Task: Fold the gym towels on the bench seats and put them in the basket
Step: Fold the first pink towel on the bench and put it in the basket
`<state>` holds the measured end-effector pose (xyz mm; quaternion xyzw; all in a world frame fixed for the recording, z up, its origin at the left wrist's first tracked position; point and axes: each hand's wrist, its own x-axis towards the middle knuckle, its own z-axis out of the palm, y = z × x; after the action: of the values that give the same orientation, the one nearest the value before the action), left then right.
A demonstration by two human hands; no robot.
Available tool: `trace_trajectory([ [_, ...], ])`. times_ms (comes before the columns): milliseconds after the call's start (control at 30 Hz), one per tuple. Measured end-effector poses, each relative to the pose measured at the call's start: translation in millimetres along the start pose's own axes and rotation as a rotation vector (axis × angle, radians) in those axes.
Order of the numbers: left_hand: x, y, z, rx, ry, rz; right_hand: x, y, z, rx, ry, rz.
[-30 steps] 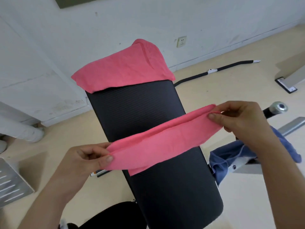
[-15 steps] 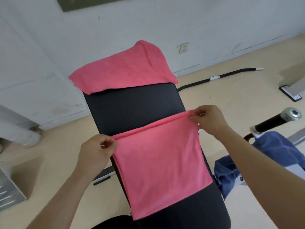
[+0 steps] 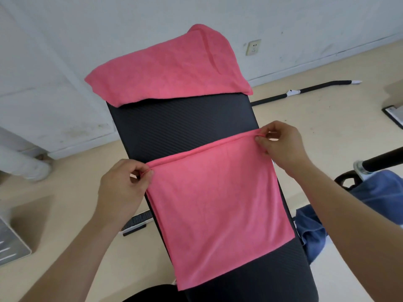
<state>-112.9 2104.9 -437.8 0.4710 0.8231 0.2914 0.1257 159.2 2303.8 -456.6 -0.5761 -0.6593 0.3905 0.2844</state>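
A pink towel (image 3: 218, 205) lies doubled over and flat on the near half of the black bench seat (image 3: 183, 125). My left hand (image 3: 124, 188) pinches its far left corner. At the far right corner my right hand (image 3: 281, 144) pinches the fold. A second pink towel (image 3: 168, 68) lies folded across the far end of the bench, by the wall. No basket is in view.
A blue towel (image 3: 370, 197) hangs over a metal frame with a black handle (image 3: 383, 162) to the right of the bench. A black bar (image 3: 305, 92) lies on the floor behind it. A grey metal plate (image 3: 11, 245) sits at the left edge.
The towel, held stretched in the air a second ago, has been laid down flat on the bench. Both hands came closer together and still hold its far corners.
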Motion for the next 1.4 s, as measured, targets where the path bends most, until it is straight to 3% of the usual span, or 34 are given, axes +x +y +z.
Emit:
trace_trajectory([
  [267, 7.6, -4.2, -3.8, -0.463, 0.041, -0.293, 9.1, -6.6, 4.3, -0.054, 0.038, 0.037],
  [667, 20.4, -13.0, -9.4, -0.290, -0.072, -0.217, 16.9, -20.7, -3.9, -0.241, -0.062, -0.101],
  [833, 23.1, -13.3, -12.8, -0.370, -0.084, -0.268, 19.6, -30.5, -10.1, -0.157, -0.185, 0.022],
  [967, 23.8, -11.1, -22.4, -0.421, -0.143, -0.293, 17.3, -45.0, -16.3, -0.402, -0.376, -0.038],
  [1100, 18.2, -3.8, -42.2, -0.317, -0.275, -0.218, 9.3, -65.2, -25.5, -0.662, -0.514, -0.112],
  [1167, 18.7, 3.6, -59.6, -0.280, -0.256, -0.196, 7.5, -84.0, -37.6, -0.600, -0.467, -0.085],
  [1267, 27.4, 19.2, -92.6, -0.341, -0.140, -0.175, 7.6, -122.0, -63.3, -0.293, -0.308, -0.028],
  [1400, 46.6, 64.1, -142.6, -0.379, 0.073, -0.044, 8.3, -178.8, -92.8, -0.125, -0.015, -0.186],
])
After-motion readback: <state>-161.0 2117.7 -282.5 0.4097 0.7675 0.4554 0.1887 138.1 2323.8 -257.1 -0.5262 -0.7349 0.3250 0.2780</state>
